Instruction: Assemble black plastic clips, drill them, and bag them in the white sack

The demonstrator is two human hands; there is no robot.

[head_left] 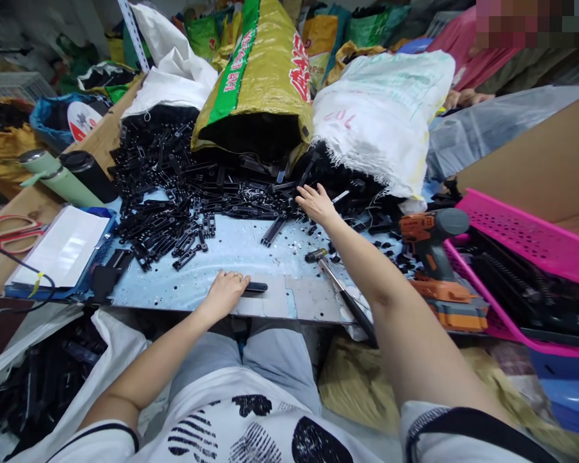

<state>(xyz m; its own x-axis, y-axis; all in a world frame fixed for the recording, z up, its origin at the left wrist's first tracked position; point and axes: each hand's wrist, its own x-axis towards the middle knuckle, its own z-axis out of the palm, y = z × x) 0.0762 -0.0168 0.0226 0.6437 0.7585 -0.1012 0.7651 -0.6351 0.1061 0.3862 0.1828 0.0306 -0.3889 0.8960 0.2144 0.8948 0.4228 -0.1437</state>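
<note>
My left hand (226, 290) rests near the front edge of the pale blue work surface (231, 254), fingers curled over a black plastic strip (255, 287) that pokes out to its right. My right hand (316, 202) reaches far forward with fingers spread, touching the heap of black plastic parts (174, 186) that spills from the sacks. Nothing shows in its grasp. A small hammer (335, 283) lies under my right forearm.
A yellow-green sack (260, 71) and white sacks (386, 109) stand behind the heap. An orange cordless drill (431, 247) and pink baskets (525, 238) sit to the right. Flasks (67, 177), red scissors (12, 231) and a white pad (62, 247) are left. A person's sleeve (468, 45) shows far right.
</note>
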